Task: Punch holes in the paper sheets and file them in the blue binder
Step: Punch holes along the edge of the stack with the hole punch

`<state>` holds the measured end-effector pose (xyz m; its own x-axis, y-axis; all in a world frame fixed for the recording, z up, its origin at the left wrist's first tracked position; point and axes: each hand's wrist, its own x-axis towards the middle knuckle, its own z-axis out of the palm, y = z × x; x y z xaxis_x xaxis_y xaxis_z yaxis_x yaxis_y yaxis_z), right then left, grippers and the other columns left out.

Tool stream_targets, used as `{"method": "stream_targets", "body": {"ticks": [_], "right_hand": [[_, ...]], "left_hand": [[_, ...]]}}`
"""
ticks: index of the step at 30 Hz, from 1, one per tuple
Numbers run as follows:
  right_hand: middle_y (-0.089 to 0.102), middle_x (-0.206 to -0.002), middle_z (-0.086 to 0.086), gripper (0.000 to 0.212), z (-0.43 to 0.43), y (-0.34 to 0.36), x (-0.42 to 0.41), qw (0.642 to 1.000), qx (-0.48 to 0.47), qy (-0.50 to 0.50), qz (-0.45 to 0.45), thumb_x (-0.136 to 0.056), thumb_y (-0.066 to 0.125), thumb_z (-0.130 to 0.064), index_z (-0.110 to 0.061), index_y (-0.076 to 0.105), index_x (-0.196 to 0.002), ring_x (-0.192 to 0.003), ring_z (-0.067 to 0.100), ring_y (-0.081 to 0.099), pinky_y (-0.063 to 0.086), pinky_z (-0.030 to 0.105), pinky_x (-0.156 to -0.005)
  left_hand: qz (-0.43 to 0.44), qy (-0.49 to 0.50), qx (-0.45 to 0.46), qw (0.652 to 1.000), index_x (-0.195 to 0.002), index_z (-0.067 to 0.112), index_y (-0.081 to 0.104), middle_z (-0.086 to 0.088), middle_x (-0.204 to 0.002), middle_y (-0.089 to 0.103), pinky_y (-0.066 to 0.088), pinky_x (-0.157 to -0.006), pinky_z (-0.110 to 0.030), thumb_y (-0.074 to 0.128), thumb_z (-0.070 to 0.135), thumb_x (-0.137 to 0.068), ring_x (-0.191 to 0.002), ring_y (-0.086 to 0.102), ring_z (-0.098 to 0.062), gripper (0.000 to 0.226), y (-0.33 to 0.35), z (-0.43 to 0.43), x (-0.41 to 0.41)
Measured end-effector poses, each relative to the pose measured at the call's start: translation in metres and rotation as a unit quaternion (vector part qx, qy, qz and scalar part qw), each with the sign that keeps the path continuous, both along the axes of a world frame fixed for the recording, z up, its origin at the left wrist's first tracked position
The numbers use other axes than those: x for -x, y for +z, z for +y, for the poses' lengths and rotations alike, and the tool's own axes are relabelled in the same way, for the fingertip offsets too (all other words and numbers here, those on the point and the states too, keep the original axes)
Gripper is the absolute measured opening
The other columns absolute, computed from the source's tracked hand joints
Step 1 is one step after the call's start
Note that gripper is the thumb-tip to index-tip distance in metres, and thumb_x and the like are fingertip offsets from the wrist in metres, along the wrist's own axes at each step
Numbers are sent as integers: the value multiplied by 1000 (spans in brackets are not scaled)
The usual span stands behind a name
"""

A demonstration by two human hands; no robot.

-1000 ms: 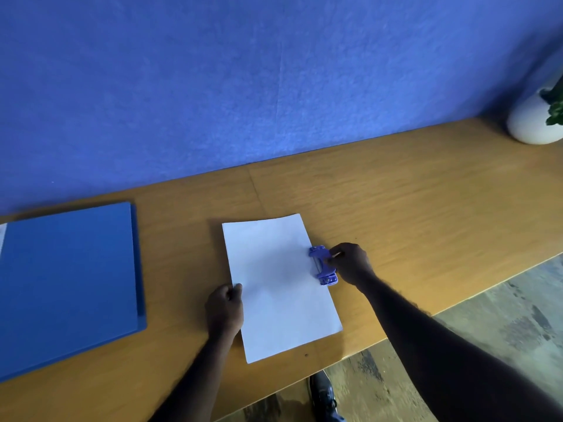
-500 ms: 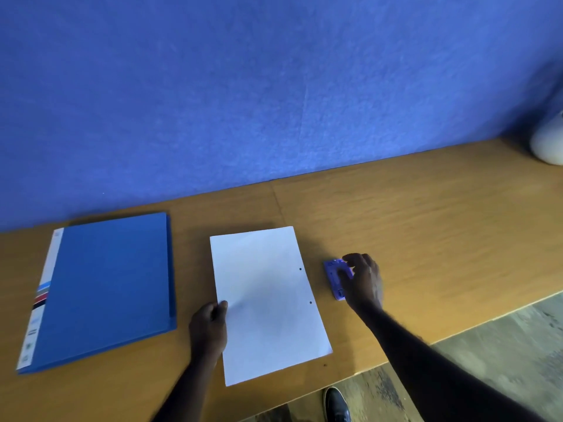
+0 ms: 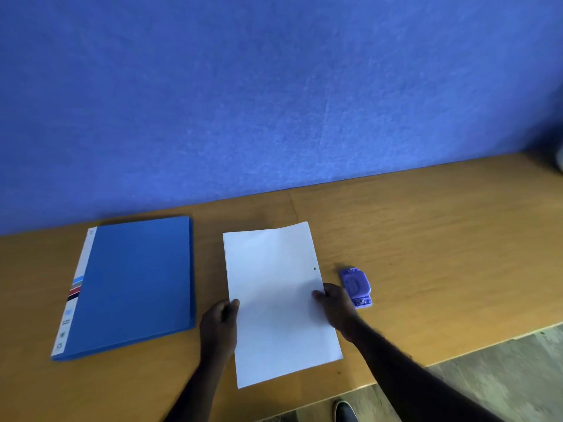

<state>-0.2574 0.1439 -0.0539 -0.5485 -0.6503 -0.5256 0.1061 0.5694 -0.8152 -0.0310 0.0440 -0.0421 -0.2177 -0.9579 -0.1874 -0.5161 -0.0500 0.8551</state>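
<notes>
White paper sheets [image 3: 277, 303] lie in the middle of the wooden desk [image 3: 426, 239], with one punched hole visible near their right edge. My left hand [image 3: 220, 324] grips the left edge of the sheets and my right hand [image 3: 336, 309] grips the right edge, covering the spot of the lower hole. The small purple hole punch [image 3: 355, 287] sits free on the desk just right of my right hand. The closed blue binder [image 3: 131, 284] lies flat to the left of the paper, its spine label facing left.
A blue fabric partition [image 3: 274, 102] stands along the back of the desk. A white pot [image 3: 560, 159] is just visible at the far right edge. The desk's front edge runs close below the paper, with floor and a shoe [image 3: 345, 411] beyond it.
My right hand let go of the hole punch and moved left onto the paper's right edge. The view shifted left, bringing the whole binder into sight.
</notes>
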Motion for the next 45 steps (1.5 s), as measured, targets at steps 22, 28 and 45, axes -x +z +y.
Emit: {"method": "stream_targets", "body": {"ticks": [22, 28, 45], "right_hand": [[56, -66, 5, 29, -48, 98, -17, 971, 63, 48, -228, -93, 55, -22, -11, 60, -66, -66, 17, 56, 43, 27, -60], [52, -70, 14, 25, -51, 64, 2, 991, -33, 32, -127, -94, 46, -7, -8, 54, -70, -64, 25, 50, 38, 33, -59], [71, -88, 10, 23, -59, 8, 50, 986, -165, 0, -22, -88, 58, -26, -8, 70, -96, -78, 27, 66, 51, 33, -73]], "left_hand": [[-173, -137, 197, 955, -94, 17, 72, 1, -86, 74, 52, -65, -27, 57, 26, -85, -79, 70, -18, 20, 75, 23, 112], [-165, -210, 135, 954, -88, 18, 71, 0, -84, 73, 45, -62, -25, 56, 50, -84, -81, 69, -19, 36, 38, 27, 116], [-265, -126, 86, 952, -137, 24, 51, -1, -126, 55, 50, -91, -31, 53, 45, -94, -115, 53, -19, 48, -49, 24, 7]]}}
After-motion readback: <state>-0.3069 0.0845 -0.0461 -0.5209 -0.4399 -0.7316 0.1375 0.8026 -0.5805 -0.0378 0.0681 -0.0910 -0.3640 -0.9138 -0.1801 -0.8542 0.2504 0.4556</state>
